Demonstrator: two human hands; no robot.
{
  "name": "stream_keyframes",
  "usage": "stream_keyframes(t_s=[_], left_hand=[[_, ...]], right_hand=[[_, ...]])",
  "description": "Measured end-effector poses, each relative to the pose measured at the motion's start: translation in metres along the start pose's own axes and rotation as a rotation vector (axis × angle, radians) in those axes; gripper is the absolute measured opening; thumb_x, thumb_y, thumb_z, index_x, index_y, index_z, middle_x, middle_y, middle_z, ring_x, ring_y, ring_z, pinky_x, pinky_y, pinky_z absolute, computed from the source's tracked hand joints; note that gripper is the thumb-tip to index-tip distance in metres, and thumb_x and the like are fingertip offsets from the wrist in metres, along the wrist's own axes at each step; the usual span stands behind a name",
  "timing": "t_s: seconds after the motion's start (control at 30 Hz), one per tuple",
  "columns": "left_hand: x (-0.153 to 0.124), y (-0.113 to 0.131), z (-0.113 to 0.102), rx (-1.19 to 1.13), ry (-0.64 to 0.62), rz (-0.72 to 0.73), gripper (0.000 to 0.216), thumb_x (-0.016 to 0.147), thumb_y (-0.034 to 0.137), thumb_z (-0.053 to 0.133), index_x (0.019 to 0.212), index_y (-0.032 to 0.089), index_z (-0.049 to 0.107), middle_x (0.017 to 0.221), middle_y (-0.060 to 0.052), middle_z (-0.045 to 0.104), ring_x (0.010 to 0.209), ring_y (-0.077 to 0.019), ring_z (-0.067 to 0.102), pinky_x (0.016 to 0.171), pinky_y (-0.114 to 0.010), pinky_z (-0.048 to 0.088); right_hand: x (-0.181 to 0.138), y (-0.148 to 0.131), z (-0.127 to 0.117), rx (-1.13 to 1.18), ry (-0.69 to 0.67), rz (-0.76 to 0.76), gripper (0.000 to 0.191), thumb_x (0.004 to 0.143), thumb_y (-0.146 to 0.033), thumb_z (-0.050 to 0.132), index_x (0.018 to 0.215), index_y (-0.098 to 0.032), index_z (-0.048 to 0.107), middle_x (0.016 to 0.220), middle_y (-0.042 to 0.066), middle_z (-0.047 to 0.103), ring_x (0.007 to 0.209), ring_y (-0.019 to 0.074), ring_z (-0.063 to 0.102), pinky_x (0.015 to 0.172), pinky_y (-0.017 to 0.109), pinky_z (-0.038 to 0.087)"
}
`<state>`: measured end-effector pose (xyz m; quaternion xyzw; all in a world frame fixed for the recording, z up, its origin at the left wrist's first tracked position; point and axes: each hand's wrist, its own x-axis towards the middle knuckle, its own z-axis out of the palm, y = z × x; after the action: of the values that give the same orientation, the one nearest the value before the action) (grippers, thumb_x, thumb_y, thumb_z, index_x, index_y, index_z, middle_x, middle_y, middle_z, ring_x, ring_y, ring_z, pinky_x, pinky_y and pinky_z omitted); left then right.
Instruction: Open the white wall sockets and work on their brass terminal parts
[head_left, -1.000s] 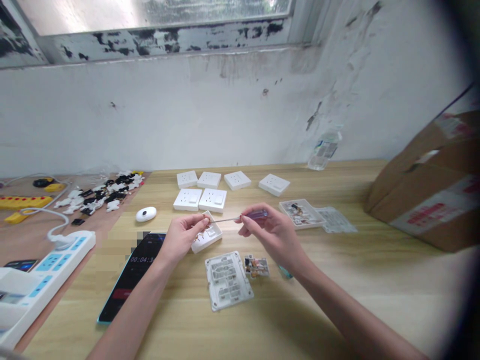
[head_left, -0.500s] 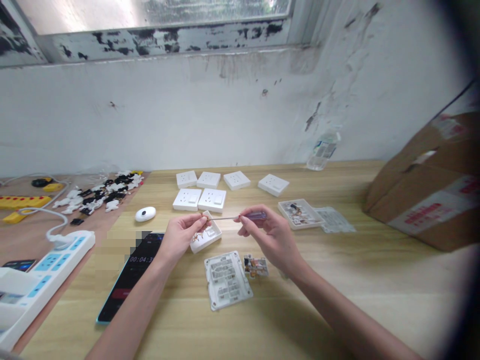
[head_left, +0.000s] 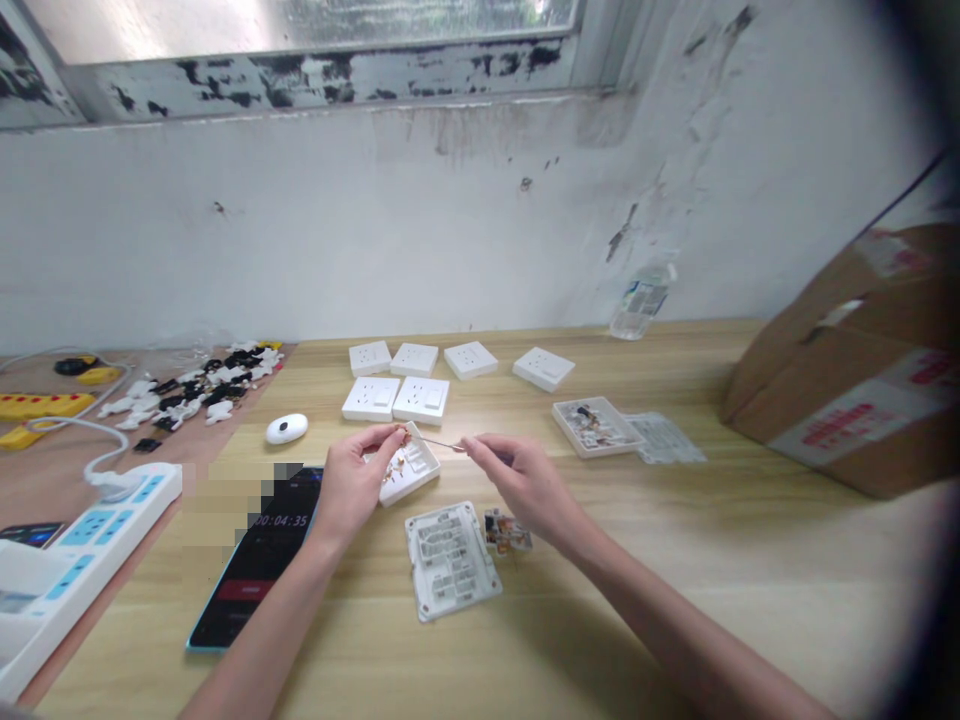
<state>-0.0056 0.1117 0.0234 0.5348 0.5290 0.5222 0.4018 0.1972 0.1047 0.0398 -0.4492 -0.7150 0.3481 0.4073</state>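
Note:
My left hand (head_left: 354, 478) pinches a small copper-coloured metal part (head_left: 405, 434) between thumb and fingertips. Just under it lies a white wall socket housing (head_left: 421, 478), hollow side up, with brass pieces inside. My right hand (head_left: 529, 485) is wrapped round a screwdriver, its thin shaft (head_left: 439, 443) pointing left to the copper part. Most of the handle is hidden in my palm. Nearer to me rests a white back cover (head_left: 454, 562), inner side up, and beside it a small cluster of metal and plastic parts (head_left: 508, 531).
Several finished-looking wall sockets (head_left: 421, 400) stand toward the wall. Right of them are another open housing (head_left: 596, 428) with parts, and a second cover (head_left: 664, 438). A phone (head_left: 259, 560), power strip (head_left: 90, 560), bottle (head_left: 643, 300) and carton (head_left: 847, 370) lie around.
My right hand has rolled over and dropped slightly, so the screwdriver handle is now mostly covered and its shaft slopes down to the right. My left hand keeps its pinch.

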Motion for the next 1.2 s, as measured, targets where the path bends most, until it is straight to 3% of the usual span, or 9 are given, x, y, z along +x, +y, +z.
stream_keyframes(t_s=[0.13, 0.27, 0.4, 0.67, 0.8, 0.97, 1.07, 1.2], left_hand=[[-0.001, -0.002, 0.000, 0.023, -0.007, 0.005, 0.034, 0.078, 0.041, 0.067, 0.098, 0.014, 0.071, 0.092, -0.010, 0.074, 0.083, -0.0234, 0.068, 0.075, -0.032, 0.052], [0.000, -0.002, -0.002, 0.016, -0.040, -0.012, 0.034, 0.078, 0.042, 0.066, 0.097, 0.014, 0.071, 0.091, -0.010, 0.074, 0.082, -0.0232, 0.068, 0.073, -0.031, 0.052], [0.001, -0.001, -0.003, 0.017, -0.041, -0.013, 0.033, 0.077, 0.042, 0.067, 0.094, 0.014, 0.072, 0.090, -0.010, 0.074, 0.081, -0.0230, 0.068, 0.071, -0.030, 0.052], [0.002, -0.002, -0.001, -0.015, 0.016, -0.018, 0.032, 0.072, 0.038, 0.072, 0.094, 0.013, 0.073, 0.089, -0.010, 0.074, 0.081, -0.0229, 0.068, 0.072, -0.030, 0.052], [0.000, 0.002, -0.001, 0.085, 0.043, 0.032, 0.030, 0.075, 0.037, 0.070, 0.094, 0.014, 0.073, 0.089, -0.009, 0.074, 0.081, -0.0224, 0.068, 0.072, -0.030, 0.051], [-0.002, 0.005, 0.000, 0.152, 0.047, 0.077, 0.025, 0.078, 0.034, 0.067, 0.094, 0.016, 0.073, 0.089, -0.008, 0.074, 0.082, -0.0214, 0.067, 0.074, -0.029, 0.051], [-0.003, 0.006, 0.001, 0.160, 0.036, 0.090, 0.024, 0.078, 0.034, 0.067, 0.094, 0.017, 0.073, 0.090, -0.008, 0.074, 0.082, -0.0209, 0.067, 0.074, -0.028, 0.050], [-0.002, 0.006, 0.001, 0.108, 0.024, 0.067, 0.026, 0.076, 0.035, 0.069, 0.094, 0.016, 0.074, 0.089, -0.008, 0.074, 0.080, -0.0214, 0.067, 0.073, -0.029, 0.050]], right_hand=[[-0.003, 0.002, 0.001, -0.127, -0.090, -0.073, 0.033, 0.094, -0.033, 0.043, 0.084, -0.017, 0.069, 0.074, 0.003, 0.070, 0.066, 0.0159, 0.061, 0.060, 0.026, 0.042], [-0.007, 0.005, 0.006, -0.405, -0.060, -0.209, 0.027, 0.095, -0.028, 0.042, 0.092, -0.017, 0.067, 0.082, 0.006, 0.071, 0.069, 0.0170, 0.064, 0.064, 0.026, 0.042], [-0.008, 0.005, 0.012, -0.600, -0.008, -0.215, 0.023, 0.094, -0.025, 0.042, 0.097, -0.017, 0.063, 0.089, 0.008, 0.072, 0.075, 0.0200, 0.065, 0.062, 0.028, 0.040], [-0.005, 0.001, 0.011, -0.468, -0.040, -0.117, 0.024, 0.094, -0.031, 0.042, 0.084, -0.020, 0.060, 0.078, 0.005, 0.068, 0.068, 0.0173, 0.060, 0.058, 0.027, 0.036], [-0.003, 0.001, 0.011, -0.352, -0.067, -0.070, 0.024, 0.094, -0.032, 0.042, 0.089, -0.021, 0.063, 0.077, 0.004, 0.068, 0.067, 0.0166, 0.058, 0.058, 0.026, 0.035], [-0.002, 0.006, 0.013, -0.218, -0.089, -0.049, 0.023, 0.093, -0.032, 0.045, 0.082, -0.019, 0.060, 0.070, 0.001, 0.062, 0.062, 0.0139, 0.053, 0.056, 0.025, 0.034], [-0.001, 0.007, 0.012, -0.226, -0.081, -0.034, 0.024, 0.093, -0.036, 0.046, 0.081, -0.019, 0.057, 0.064, -0.001, 0.057, 0.057, 0.0125, 0.049, 0.053, 0.024, 0.032], [0.000, 0.007, 0.009, -0.253, -0.094, -0.057, 0.030, 0.095, -0.033, 0.041, 0.077, -0.018, 0.061, 0.071, 0.002, 0.061, 0.065, 0.0144, 0.053, 0.059, 0.026, 0.035]])
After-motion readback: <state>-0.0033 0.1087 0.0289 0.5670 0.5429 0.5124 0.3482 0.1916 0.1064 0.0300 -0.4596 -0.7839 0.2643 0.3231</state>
